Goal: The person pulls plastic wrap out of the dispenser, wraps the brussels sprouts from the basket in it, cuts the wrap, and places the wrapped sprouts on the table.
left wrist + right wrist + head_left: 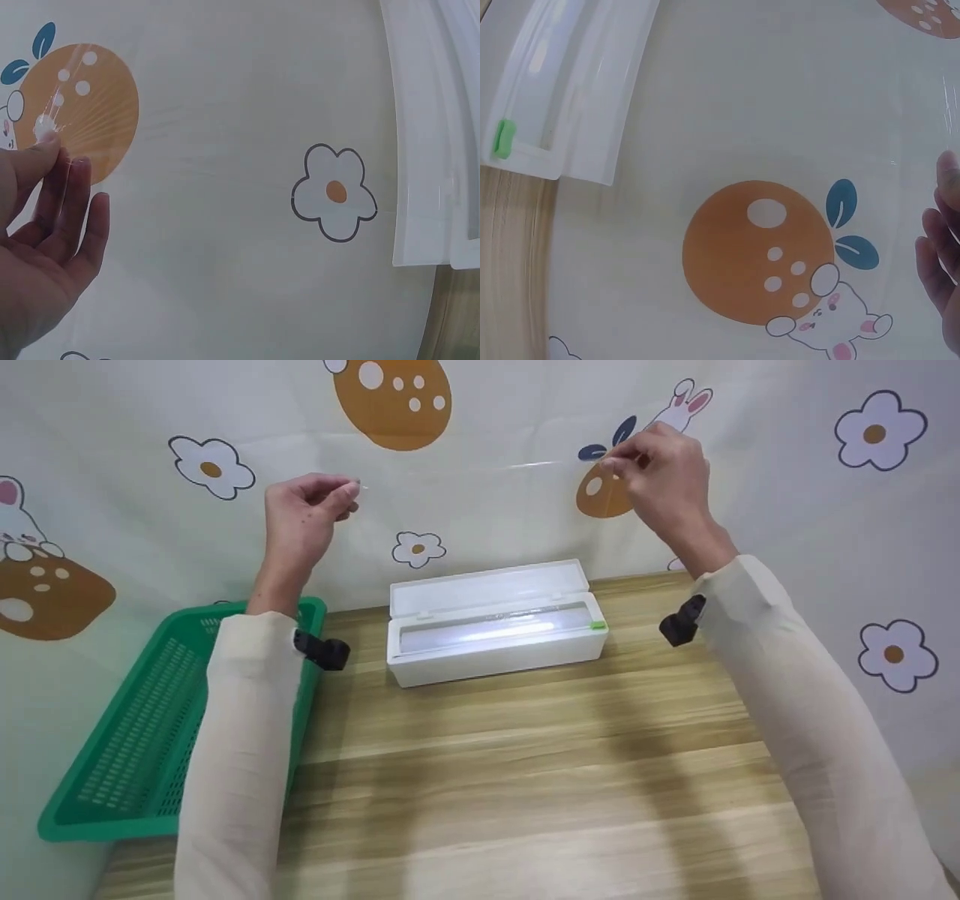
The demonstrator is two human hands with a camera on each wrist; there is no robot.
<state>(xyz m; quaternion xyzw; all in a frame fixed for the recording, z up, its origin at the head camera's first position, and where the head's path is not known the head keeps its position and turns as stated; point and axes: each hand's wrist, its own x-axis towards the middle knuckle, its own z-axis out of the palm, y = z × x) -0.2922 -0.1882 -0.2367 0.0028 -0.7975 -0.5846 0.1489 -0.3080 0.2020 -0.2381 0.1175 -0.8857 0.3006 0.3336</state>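
Note:
A sheet of clear cling film is held up between the two hands, showing mainly as glints and fine creases. My left hand pinches one corner between thumb and fingertips, and creases fan out from there. At the right, my other hand pinches the film's opposite side, raised a little higher. Below and between them stands a white cling film dispenser with its lid tipped back. Inside lies a shiny roll, and a green slider cutter sits at the right end of its rim.
At the left of the wooden table stands a green slotted basket, partly behind the left sleeve. A pale wall covering printed with flowers, rabbits and orange fruit rises right behind the dispenser. Small black cameras are fixed at both cuffs.

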